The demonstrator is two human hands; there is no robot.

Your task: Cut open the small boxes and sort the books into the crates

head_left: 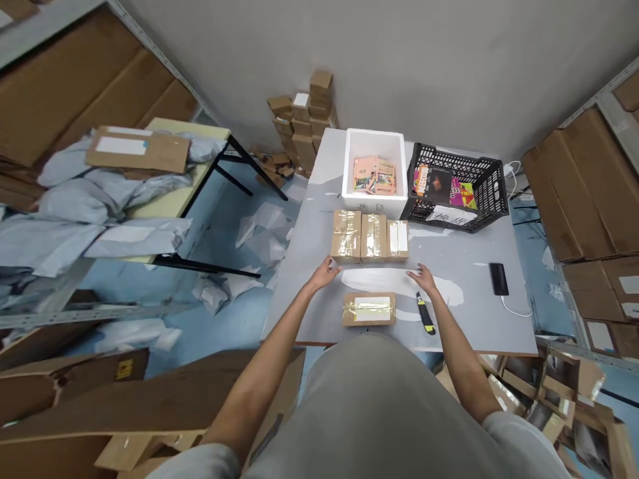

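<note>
Three taped cardboard boxes stand side by side on the table: a left box (346,236), a middle box (374,237) and a smaller right box (398,239). My left hand (325,273), fingers apart and holding nothing, is by the left box's near corner; I cannot tell if it touches. Over the table just right of the row is my right hand (423,278), also spread and holding nothing. A single taped box with a white label (369,310) lies nearer my body, between my arms. Below my right hand rests a black and yellow utility knife (425,315).
Behind the boxes stand a white foam box (375,199) with pink packs and a black plastic crate (492,199) with colourful packs. A phone (498,279) on a cable lies right. Grey parcels (74,193) cover a side table. Open cartons (544,379) crowd the floor at right.
</note>
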